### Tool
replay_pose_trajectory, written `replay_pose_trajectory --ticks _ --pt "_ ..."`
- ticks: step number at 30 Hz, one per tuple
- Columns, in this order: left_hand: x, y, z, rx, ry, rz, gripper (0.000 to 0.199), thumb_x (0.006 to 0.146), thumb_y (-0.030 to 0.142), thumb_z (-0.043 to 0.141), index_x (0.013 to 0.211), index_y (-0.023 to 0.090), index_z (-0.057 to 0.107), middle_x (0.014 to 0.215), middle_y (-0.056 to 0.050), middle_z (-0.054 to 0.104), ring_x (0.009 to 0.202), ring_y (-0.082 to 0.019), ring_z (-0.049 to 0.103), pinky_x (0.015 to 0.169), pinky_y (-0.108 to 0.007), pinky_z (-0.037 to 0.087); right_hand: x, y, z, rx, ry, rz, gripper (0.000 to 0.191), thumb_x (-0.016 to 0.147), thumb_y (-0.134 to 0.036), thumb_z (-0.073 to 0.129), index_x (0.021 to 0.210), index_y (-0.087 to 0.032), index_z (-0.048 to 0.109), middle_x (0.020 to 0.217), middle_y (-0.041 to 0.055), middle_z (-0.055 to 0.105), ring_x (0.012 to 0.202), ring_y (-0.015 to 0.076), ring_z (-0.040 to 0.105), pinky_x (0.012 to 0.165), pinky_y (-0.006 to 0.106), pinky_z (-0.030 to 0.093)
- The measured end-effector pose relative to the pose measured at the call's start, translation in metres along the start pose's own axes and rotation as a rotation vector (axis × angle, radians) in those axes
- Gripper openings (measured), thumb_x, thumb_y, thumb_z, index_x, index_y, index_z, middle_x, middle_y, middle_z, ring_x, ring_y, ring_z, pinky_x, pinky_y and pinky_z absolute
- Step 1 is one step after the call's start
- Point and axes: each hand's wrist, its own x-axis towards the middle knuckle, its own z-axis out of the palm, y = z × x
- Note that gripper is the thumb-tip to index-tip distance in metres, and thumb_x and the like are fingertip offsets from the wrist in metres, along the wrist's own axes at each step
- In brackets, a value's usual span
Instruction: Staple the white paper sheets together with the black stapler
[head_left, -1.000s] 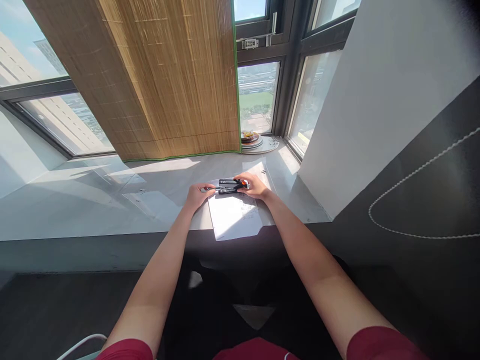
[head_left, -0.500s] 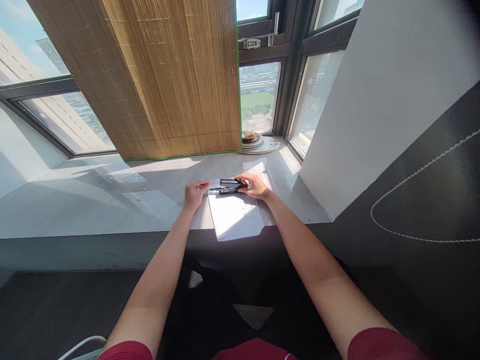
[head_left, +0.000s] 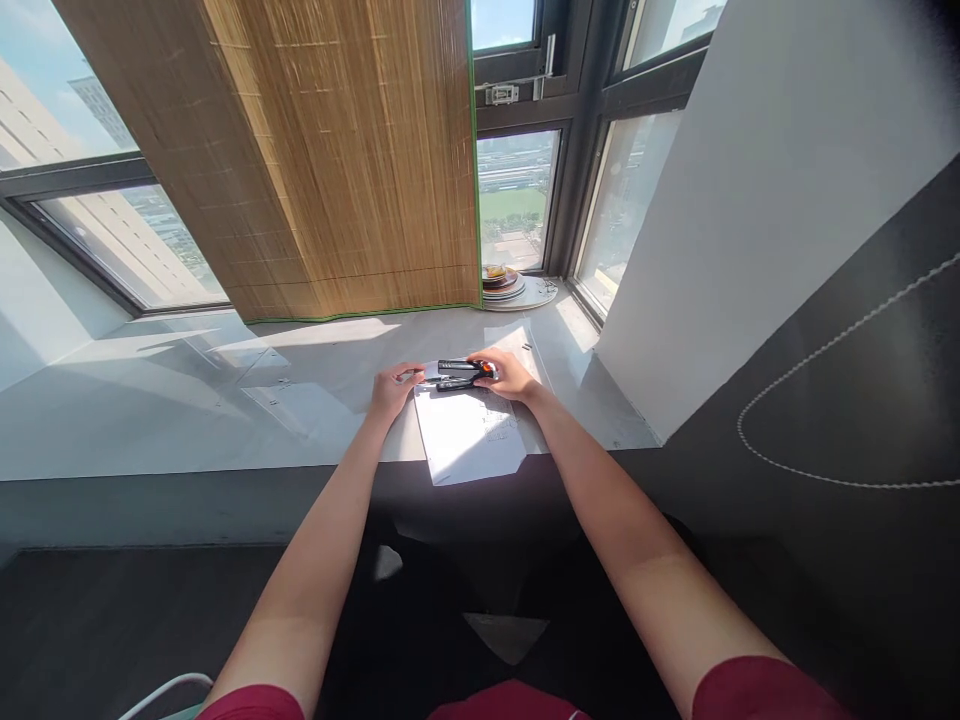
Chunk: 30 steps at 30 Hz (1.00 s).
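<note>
A black stapler with an orange part at its right end lies sideways over the top of white paper sheets. My right hand grips the stapler's right end. Just left of the stapler, my left hand is closed in a pinch on something small and thin by the paper's upper left corner; I cannot make out what it is. The lower edge of the sheets hangs over the front of the white windowsill. Handwriting shows on the right part of the paper.
Stacked plates stand by the window at the back right. A bamboo blind hangs down to the sill. Another paper lies behind my right hand. A beaded cord hangs at the right.
My left hand has turned slightly, and a thin dark item now shows between its fingers and the stapler. My right hand keeps its grip on the stapler.
</note>
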Motion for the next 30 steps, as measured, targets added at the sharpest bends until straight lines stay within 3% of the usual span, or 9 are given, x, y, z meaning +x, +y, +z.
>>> replay_pose_trajectory --ticks 7,13,17,26,30 --pt "0.0022 -0.0022 -0.0003 0.027 -0.052 -0.069 0.03 0.089 0.047 0.073 0.095 0.023 0.089 0.096 -0.007 0.086 0.065 -0.02 0.06 0.061 -0.033 0.046 -0.0001 -0.0012 -0.0002 -0.002 0.0 0.015 0.047 0.082 -0.022 0.079 0.129 -0.027 0.077 0.128 0.008 0.079 0.117 0.0304 0.071 0.109 0.053 0.055" --pt "0.0005 0.0052 -0.0008 -0.034 -0.053 -0.01 0.033 0.09 0.051 0.068 0.089 0.022 0.085 0.099 -0.007 0.085 0.08 -0.022 0.068 0.066 -0.032 0.046 0.0002 -0.0027 -0.0002 -0.004 0.005 0.015 0.046 0.081 -0.021 0.079 0.127 -0.026 0.077 0.127 0.0087 0.079 0.117 0.0304 0.071 0.109 0.053 0.055" --pt "0.0013 0.0062 0.0004 -0.077 -0.053 -0.002 0.035 0.09 0.055 0.07 0.086 0.022 0.082 0.095 -0.008 0.084 0.091 -0.026 0.074 0.076 -0.033 0.053 0.0004 -0.0036 0.0 -0.012 0.003 0.028 0.047 0.081 -0.022 0.079 0.127 -0.027 0.077 0.126 0.0083 0.079 0.116 0.0303 0.071 0.109 0.053 0.055" --pt "0.0035 -0.0003 0.0008 -0.066 0.036 0.013 0.039 0.094 0.058 0.07 0.093 0.021 0.082 0.084 -0.007 0.08 0.085 -0.025 0.074 0.084 -0.035 0.056 -0.0002 -0.0052 -0.0015 -0.013 -0.002 0.031 0.047 0.081 -0.022 0.078 0.128 -0.027 0.077 0.127 0.0082 0.079 0.118 0.0304 0.071 0.11 0.052 0.055" --pt "0.0018 0.0013 0.0008 -0.026 0.005 0.002 0.034 0.092 0.052 0.071 0.094 0.021 0.085 0.091 -0.009 0.083 0.086 -0.025 0.072 0.075 -0.033 0.053 0.0001 -0.0056 -0.0014 -0.005 -0.003 0.037 0.047 0.082 -0.022 0.078 0.128 -0.027 0.077 0.127 0.0079 0.079 0.117 0.0301 0.071 0.109 0.052 0.055"
